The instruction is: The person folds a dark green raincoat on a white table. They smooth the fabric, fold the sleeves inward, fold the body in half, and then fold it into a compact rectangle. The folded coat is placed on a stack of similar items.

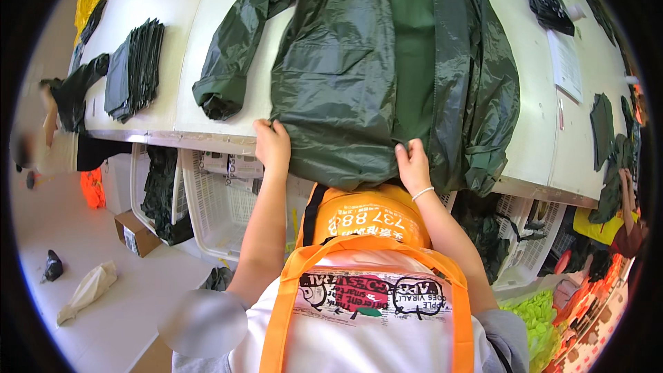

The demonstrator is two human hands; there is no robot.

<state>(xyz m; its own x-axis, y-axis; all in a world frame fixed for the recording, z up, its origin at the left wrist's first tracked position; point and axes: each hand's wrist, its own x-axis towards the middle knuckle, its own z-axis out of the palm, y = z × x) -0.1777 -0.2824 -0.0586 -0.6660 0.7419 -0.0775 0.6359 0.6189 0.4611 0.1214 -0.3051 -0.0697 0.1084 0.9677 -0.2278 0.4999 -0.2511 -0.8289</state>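
Both the left hand [271,144] and right hand [413,164] pinch the near hem of the dark green plastic raincoat [373,62], keeping it spread flat on the white table [200,41]

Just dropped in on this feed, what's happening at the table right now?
A person in an orange apron stands at a white table with a dark green rain jacket spread flat on it. The left hand and the right hand both grip the jacket's bottom hem at the table's near edge. A stack of folded dark green pieces lies to the left, and white plastic baskets sit under the table.
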